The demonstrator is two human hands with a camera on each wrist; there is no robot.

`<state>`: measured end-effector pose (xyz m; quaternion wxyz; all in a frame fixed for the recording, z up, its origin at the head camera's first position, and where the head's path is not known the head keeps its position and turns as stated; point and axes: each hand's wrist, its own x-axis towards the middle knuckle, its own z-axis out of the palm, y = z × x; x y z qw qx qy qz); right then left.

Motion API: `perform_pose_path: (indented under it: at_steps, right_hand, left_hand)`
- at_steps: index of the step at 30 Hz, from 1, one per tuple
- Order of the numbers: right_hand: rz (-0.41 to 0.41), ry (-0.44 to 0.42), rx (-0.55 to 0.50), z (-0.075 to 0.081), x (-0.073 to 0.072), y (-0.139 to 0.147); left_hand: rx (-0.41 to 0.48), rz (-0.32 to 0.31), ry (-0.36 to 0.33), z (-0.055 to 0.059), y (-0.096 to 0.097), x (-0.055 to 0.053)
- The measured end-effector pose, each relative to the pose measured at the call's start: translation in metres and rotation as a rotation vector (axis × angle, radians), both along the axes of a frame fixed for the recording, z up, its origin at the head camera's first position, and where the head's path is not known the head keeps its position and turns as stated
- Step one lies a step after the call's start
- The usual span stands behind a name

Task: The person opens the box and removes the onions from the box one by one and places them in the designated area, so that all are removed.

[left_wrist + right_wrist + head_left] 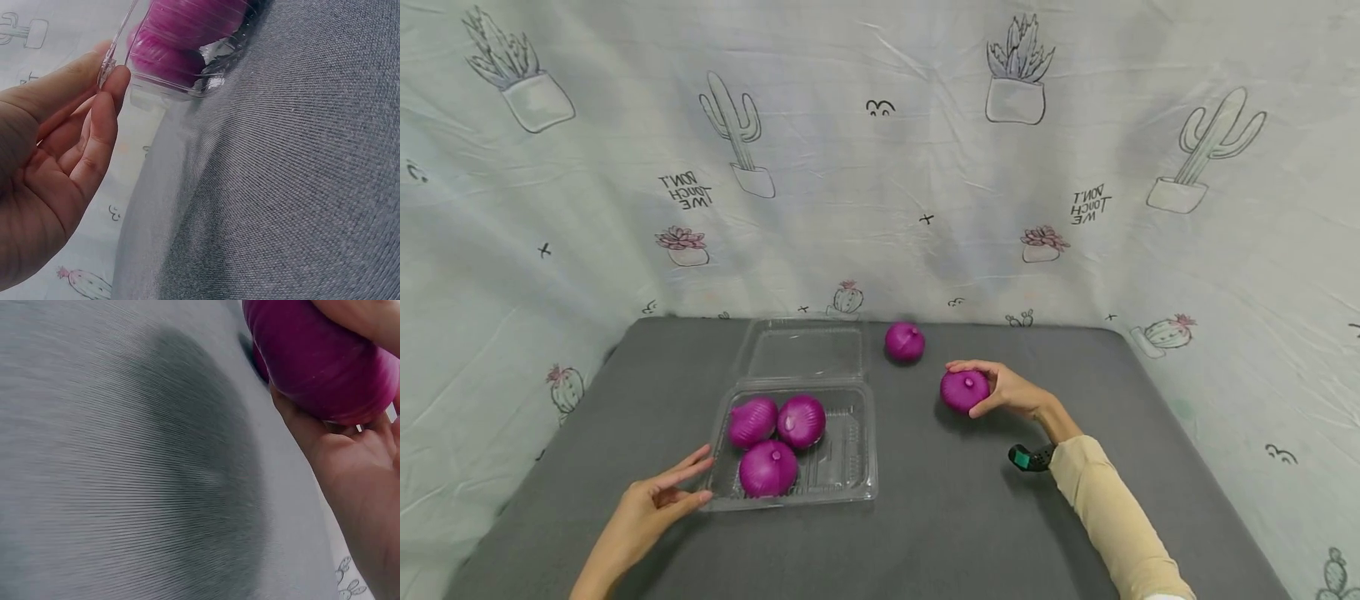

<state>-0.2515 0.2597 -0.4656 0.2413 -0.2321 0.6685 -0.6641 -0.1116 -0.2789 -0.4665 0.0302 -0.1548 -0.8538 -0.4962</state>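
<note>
My right hand [1009, 392] grips a purple onion [964, 391] between thumb and fingers, just above the grey table. In the right wrist view the held onion [325, 362] fills the hand, its shadow falling apart from it on the cloth. Three more onions sit at the left and middle of a clear plastic container [850, 492], whose lid [808, 350] lies open behind it. At the container's left edge is my left hand [643, 508]. The left wrist view has its thumb and fingertips [117, 81] pinching the rim.
Another purple onion [905, 342] stands near the table's back edge, right of the lid. Below my right wrist hangs a black strap device [1030, 457] with a green patch. A printed curtain [880, 167] encloses the grey table [925, 550] at the back and sides.
</note>
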Motion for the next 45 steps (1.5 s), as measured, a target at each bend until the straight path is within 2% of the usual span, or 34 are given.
perform_pose_path:
  at_steps: [9,16,23,28,34,45]
  right_hand:
    - [-0.129,-0.029,-0.018,-0.005,-0.031,0.002]
    - [-0.218,-0.058,-0.037,-0.007,-0.048,0.002]
    - [-0.263,-0.053,-0.045,-0.015,-0.058,-0.002]
    - [-0.295,-0.067,-0.027,-0.02,-0.065,-0.011]
    - [-0.333,-0.08,-0.034,-0.025,-0.068,-0.018]
    - [-0.347,-0.069,-0.007,-0.03,-0.074,-0.021]
  left_hand:
    - [0.005,-0.028,0.045,0.001,0.0,0.003]
    - [0.013,-0.027,0.039,0.002,0.001,0.004]
    - [0.004,-0.044,0.033,0.001,0.0,0.004]
    - [0.008,-0.027,0.037,0.0,-0.002,0.005]
    - [0.033,-0.039,0.036,-0.001,-0.001,0.005]
    - [0.03,-0.036,0.021,0.0,-0.002,0.005]
